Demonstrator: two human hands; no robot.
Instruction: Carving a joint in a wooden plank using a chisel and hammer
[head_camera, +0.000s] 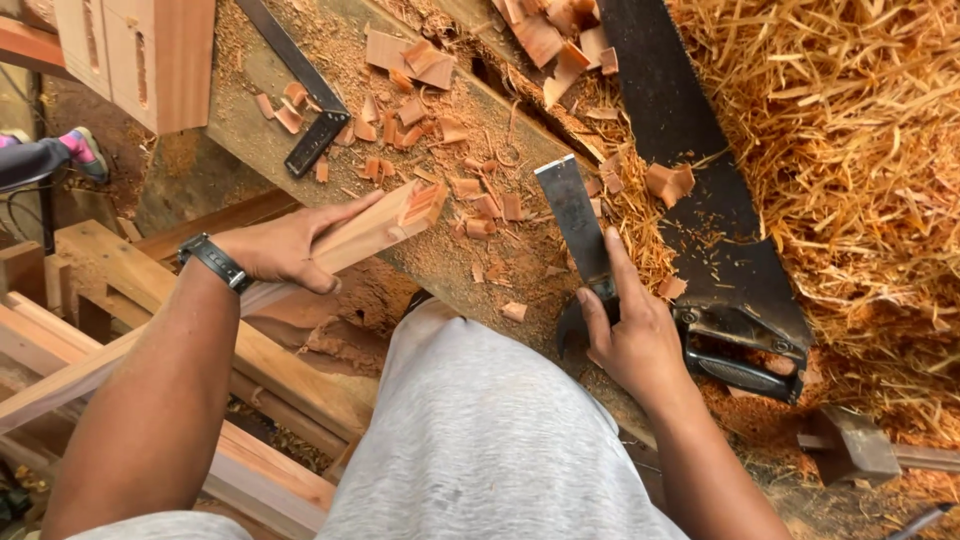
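Note:
My left hand (285, 245) grips a long reddish wooden bar (375, 228) and rests its notched end on the workbench plank (250, 70). A dark watch sits on that wrist. My right hand (630, 335) is closed on the handle of a wide flat chisel (572, 210), index finger stretched along its blade. The blade lies flat on the bench, its edge pointing away from me, a short way right of the bar's end. My knee in grey cloth (480, 420) is between the two arms.
A hand saw (690, 170) lies right of the chisel, its handle beside my right hand. A metal square (305, 95) lies at the bench's far left. Wood chips cover the plank, shavings pile at the right. Timber frames stand at left, a mallet (850, 445) lower right.

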